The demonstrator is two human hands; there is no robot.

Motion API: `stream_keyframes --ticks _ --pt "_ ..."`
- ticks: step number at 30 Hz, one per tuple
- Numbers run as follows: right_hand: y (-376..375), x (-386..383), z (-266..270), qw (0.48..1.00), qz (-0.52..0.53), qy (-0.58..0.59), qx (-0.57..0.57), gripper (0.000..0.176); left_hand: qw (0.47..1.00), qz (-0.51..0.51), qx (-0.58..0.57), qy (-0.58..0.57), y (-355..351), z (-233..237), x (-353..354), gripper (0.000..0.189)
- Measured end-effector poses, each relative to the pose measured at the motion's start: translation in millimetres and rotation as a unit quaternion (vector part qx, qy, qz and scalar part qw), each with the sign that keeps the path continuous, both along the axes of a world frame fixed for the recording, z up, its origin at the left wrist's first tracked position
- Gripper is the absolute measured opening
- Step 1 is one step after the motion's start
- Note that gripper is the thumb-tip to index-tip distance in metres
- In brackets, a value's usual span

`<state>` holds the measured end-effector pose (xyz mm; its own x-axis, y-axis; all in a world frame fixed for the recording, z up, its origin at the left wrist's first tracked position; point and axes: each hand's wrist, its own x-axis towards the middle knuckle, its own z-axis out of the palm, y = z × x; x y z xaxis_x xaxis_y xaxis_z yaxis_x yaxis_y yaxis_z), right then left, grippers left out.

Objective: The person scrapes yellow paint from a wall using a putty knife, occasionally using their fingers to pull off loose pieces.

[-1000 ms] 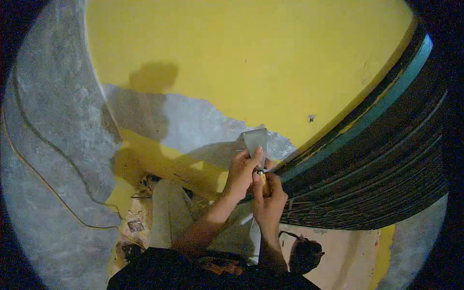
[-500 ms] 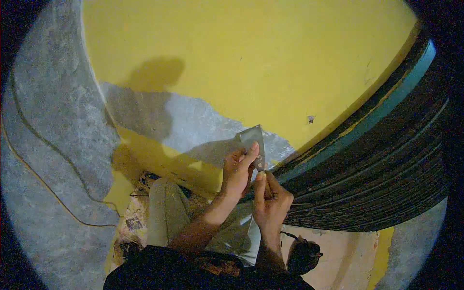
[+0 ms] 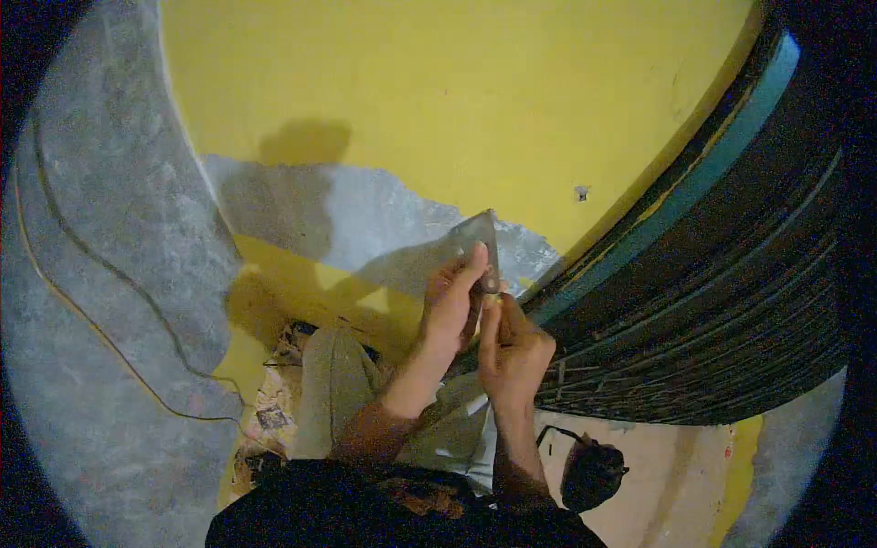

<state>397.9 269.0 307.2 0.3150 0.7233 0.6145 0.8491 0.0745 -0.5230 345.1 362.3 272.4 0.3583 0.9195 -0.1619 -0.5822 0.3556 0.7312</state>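
Observation:
A flat grey putty knife (image 3: 477,230) is held up in front of me, its wide blade edge pointing away toward the wall. My left hand (image 3: 450,294) is closed around the blade, thumb lying across its face. Just below, my right hand (image 3: 516,352) pinches at the narrow end of the tool, fingertips pressed together and the other fingers curled. Behind the blade is a bare grey patch (image 3: 370,205) with a ragged border in the yellow wall (image 3: 457,82).
To the right runs a dark ribbed shutter (image 3: 694,310) with a turquoise edge strip (image 3: 694,178). A black bag-like object (image 3: 592,475) lies by my right forearm. A thin cable (image 3: 100,352) trails along the grey surface at left. My bent knee (image 3: 333,388) is below the wall.
Both hands and the putty knife sit slightly higher in view. The surroundings have shifted a little as the head view turned. The grip looks the same.

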Motion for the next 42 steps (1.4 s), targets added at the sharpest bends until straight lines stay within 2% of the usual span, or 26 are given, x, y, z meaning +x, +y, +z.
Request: stream_keyframes --ticks 3,5,7,9,13,15,17,19,21,23,25,26,28,30,35,37,38,39,40,42 --pt "0 0 4 1.000 -0.017 0.010 -0.011 0.022 0.999 -0.023 0.012 -0.039 -2 5 1 0.039" --pt "4 1 -3 0.999 -0.026 -0.030 0.023 0.021 0.998 -0.028 0.009 -0.051 3 4 2 0.037" --pt "15 4 -5 0.999 -0.048 -0.009 0.007 0.020 0.998 -0.002 0.030 -0.046 14 2 3 0.037" --pt "42 18 -11 0.997 0.029 -0.068 0.034 0.019 0.998 0.025 0.037 -0.041 18 -1 0 0.037" --pt "47 -17 22 0.995 0.068 -0.054 0.056 0.019 0.991 0.105 0.055 -0.059 29 29 -30 0.037" --pt "44 -19 12 0.996 0.067 -0.045 0.043 0.019 0.995 0.093 0.036 -0.019 29 19 -35 0.033" --pt "34 -18 10 0.999 0.045 0.018 0.011 0.020 0.995 0.085 0.032 -0.046 24 11 -28 0.030" --pt "21 -10 1 0.999 0.028 0.016 0.024 0.020 0.994 0.079 0.024 -0.073 13 2 -17 0.028" --pt "9 -2 -7 0.999 0.007 0.022 0.032 0.021 0.997 0.025 0.064 -0.047 -4 3 -12 0.027" --pt "-4 0 -9 0.995 -0.019 0.098 0.000 0.023 0.999 0.015 0.051 -0.009 -14 10 -11 0.026" --pt "-5 1 -7 0.995 -0.035 0.095 0.004 0.022 0.999 -0.001 0.021 -0.027 -11 1 -1 0.027" --pt "-3 4 -7 0.998 -0.022 0.064 0.006 0.021 0.998 0.027 0.045 -0.042 -10 5 1 0.028" --pt "0 5 -7 0.999 -0.007 0.033 0.012 0.021 0.998 0.014 0.054 -0.028 -4 -1 -1 0.029" --pt "4 5 -9 0.998 -0.048 -0.036 0.022 0.022 0.998 0.006 0.062 -0.011 0 -7 1 0.030" --pt "9 -2 -2 0.996 -0.077 -0.042 -0.017 0.023 0.998 0.014 0.067 0.017 3 -7 4 0.032" --pt "17 9 -12 0.995 -0.080 -0.060 -0.016 0.022 0.997 0.023 0.065 -0.029 9 -9 10 0.030" --pt "26 13 -15 0.997 -0.063 -0.048 -0.002 0.021 0.996 0.036 0.073 -0.020 16 -18 13 0.030" --pt "31 14 -14 0.998 -0.047 -0.035 0.014 0.019 0.995 0.047 0.083 -0.009 19 -8 9 0.029" --pt "32 11 -9 0.999 -0.018 -0.046 0.001 0.018 0.994 0.099 0.042 -0.033 14 5 4 0.028" --pt "34 -8 1 1.000 0.004 -0.024 0.013 0.019 0.994 0.097 0.053 -0.025 16 11 -16 0.028"
